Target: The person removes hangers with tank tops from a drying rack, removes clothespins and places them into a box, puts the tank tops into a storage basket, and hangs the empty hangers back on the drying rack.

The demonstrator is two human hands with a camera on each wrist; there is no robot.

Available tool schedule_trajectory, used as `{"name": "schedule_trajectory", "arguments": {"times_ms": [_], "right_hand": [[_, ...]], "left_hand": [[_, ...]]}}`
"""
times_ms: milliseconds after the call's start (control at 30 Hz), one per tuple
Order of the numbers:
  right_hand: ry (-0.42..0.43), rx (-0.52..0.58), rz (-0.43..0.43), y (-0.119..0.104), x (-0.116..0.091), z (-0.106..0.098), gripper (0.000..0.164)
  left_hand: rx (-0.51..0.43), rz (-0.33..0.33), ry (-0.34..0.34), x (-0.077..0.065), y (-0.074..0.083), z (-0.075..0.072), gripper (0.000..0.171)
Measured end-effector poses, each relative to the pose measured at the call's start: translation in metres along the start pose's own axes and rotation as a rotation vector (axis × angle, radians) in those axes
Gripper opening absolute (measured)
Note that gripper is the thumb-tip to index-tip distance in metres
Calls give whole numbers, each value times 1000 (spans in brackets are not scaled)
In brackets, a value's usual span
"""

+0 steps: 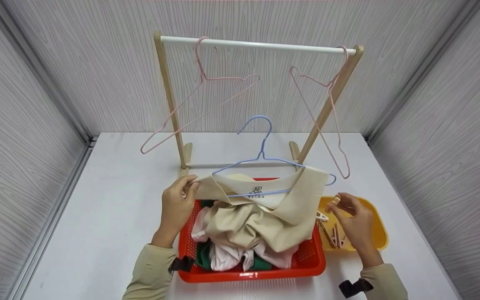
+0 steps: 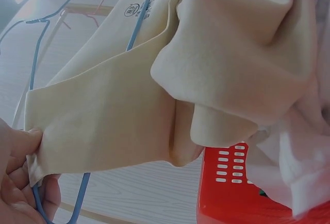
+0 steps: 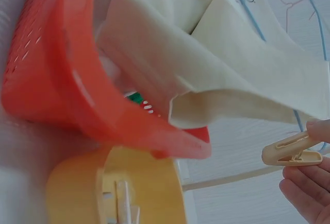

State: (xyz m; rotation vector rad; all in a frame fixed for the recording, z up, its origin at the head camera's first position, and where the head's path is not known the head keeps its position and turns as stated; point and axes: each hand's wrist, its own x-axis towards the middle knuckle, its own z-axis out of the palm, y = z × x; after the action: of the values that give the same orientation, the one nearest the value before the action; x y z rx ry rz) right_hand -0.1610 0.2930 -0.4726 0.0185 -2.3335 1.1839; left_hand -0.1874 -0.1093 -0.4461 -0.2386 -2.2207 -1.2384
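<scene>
A cream sleeveless top (image 1: 240, 221) hangs on a blue hanger (image 1: 262, 155) above a red basket (image 1: 252, 275), its lower part bunched over the clothes there. My left hand (image 1: 177, 204) pinches the top's left shoulder strap, and the hanger's end shows by my fingers in the left wrist view. At the other shoulder, the hanger's end pokes out past the fabric. My right hand (image 1: 354, 221) holds a yellowish clothespin (image 3: 291, 151) between thumb and fingers, just beside that shoulder and apart from the fabric.
Behind stands a wooden rack with a white rail (image 1: 256, 45), where two pink hangers (image 1: 223, 78) hang. White and green clothes (image 1: 225, 258) lie in the basket. A yellow tray (image 1: 379, 225) with several clothespins (image 1: 336, 237) sits to its right.
</scene>
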Motion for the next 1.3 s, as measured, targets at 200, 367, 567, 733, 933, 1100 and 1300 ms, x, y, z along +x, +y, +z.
{"name": "schedule_trajectory", "arguments": {"times_ms": [200,367,567,733,933,1100,1300], "right_hand": [[-28,-51,79,16,1,-1,36],[-31,-119,83,26,4,-1,34],[-24,-165,63,33,8,-1,31],[-62,-152,76,38,13,-5,32],[-130,-169,150,46,17,-8,36],[-160,-194,142,52,19,-7,38],[-232,-264,148,63,20,-6,37]], "left_hand": [[-10,2,4,-1,0,0,14],[-15,12,14,-1,-1,1,13],[-15,30,21,-1,-2,2,12],[-19,33,18,-1,-3,2,12],[-28,29,9,-1,-2,1,12],[-29,43,19,-1,-3,1,11],[-30,47,24,-2,-4,2,12]]}}
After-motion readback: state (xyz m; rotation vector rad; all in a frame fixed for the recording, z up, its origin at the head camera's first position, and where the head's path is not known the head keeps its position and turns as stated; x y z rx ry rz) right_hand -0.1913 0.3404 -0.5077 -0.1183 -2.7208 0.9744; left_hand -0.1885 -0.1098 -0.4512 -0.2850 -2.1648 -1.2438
